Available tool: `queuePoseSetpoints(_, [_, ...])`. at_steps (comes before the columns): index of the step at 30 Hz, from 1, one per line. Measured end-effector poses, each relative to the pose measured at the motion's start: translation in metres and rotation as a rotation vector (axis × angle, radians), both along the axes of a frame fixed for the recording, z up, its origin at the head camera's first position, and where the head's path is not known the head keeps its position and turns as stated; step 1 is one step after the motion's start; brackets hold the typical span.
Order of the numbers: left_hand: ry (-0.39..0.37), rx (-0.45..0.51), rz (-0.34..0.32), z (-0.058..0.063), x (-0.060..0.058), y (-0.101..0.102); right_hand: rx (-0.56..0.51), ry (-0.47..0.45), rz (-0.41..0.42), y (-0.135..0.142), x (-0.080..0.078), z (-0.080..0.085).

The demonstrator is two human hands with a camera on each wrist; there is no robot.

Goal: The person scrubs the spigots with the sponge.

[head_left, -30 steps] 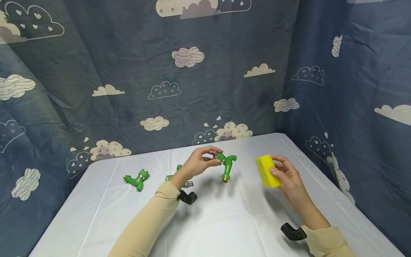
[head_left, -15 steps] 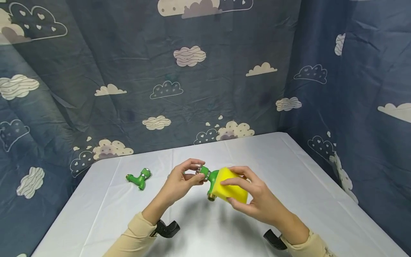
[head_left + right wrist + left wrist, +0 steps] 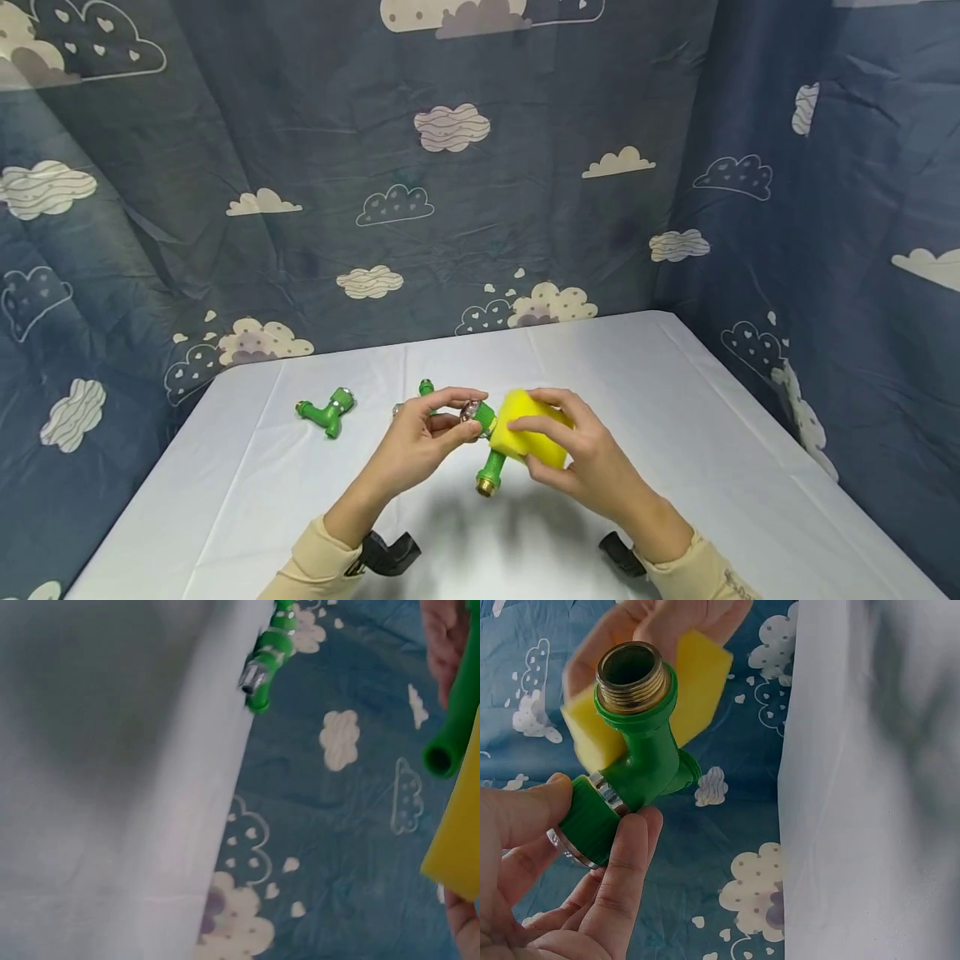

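Observation:
My left hand [image 3: 416,446] pinches a green tap [image 3: 489,473] by its knob end, with thumb and fingers around the ribbed collar. The tap is held above the table, its brass threaded end pointing down toward me in the head view. In the left wrist view the tap [image 3: 652,761] shows its open brass thread and silver ring. My right hand [image 3: 588,450] grips a yellow sponge [image 3: 525,429] that wraps against the tap's body and hides part of it. The right wrist view shows the tap's open green spout [image 3: 454,735] beside the sponge [image 3: 461,832].
A second green tap [image 3: 327,414] lies on the white-covered table [image 3: 247,500] at the left. Behind my left hand another green fitting [image 3: 426,387] is mostly hidden. A cloud-patterned curtain [image 3: 525,200] stands behind and beside the table. Black cameras [image 3: 388,554] sit on both wrists.
Both hands have come together nearer me: the left brought the tap down and leftward, the right moved the sponge left onto it. Since half a second ago, the tap's brass end has swung lower.

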State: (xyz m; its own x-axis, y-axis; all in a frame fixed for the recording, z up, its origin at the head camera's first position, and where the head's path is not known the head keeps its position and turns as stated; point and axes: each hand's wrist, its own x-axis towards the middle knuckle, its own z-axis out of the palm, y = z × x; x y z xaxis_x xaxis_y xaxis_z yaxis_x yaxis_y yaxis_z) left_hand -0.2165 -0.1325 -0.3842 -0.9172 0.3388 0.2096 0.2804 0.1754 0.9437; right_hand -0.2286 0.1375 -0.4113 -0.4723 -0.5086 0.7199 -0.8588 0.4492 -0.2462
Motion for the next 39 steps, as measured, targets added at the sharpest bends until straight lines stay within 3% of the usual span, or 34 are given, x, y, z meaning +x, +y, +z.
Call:
queuePoseSetpoints(4, [0.011, 0.001, 0.012, -0.001, 0.0, -0.001, -0.092, -0.019, -0.047, 0.003, -0.005, -0.005])
queuePoseSetpoints(7, [0.036, -0.022, 0.042, -0.003, -0.001, 0.001, -0.134, -0.019, 0.019, 0.003, -0.005, -0.007])
queuePoseSetpoints(11, [0.07, -0.059, 0.063, -0.004, 0.0, 0.005, -0.072, -0.012, 0.122, 0.002, 0.0, -0.009])
queuePoseSetpoints(13, [0.074, -0.068, 0.061, -0.003, 0.001, 0.007, -0.043, -0.005, 0.125, 0.001, 0.002, -0.009])
queuePoseSetpoints(24, [0.094, -0.052, -0.083, 0.008, 0.011, 0.0, -0.223, -0.015, -0.078, 0.005, -0.007, -0.015])
queuePoseSetpoints(31, [0.09, 0.021, -0.175, 0.012, 0.014, -0.002, -0.21, -0.094, -0.134, 0.007, -0.009, -0.021])
queuePoseSetpoints(35, [0.141, 0.05, -0.149, 0.013, 0.014, -0.002, -0.248, -0.189, -0.112, 0.005, -0.009, -0.022])
queuePoseSetpoints(39, [0.177, 0.095, -0.099, 0.009, 0.012, -0.001, -0.338, -0.477, 0.11, 0.004, -0.007, -0.021])
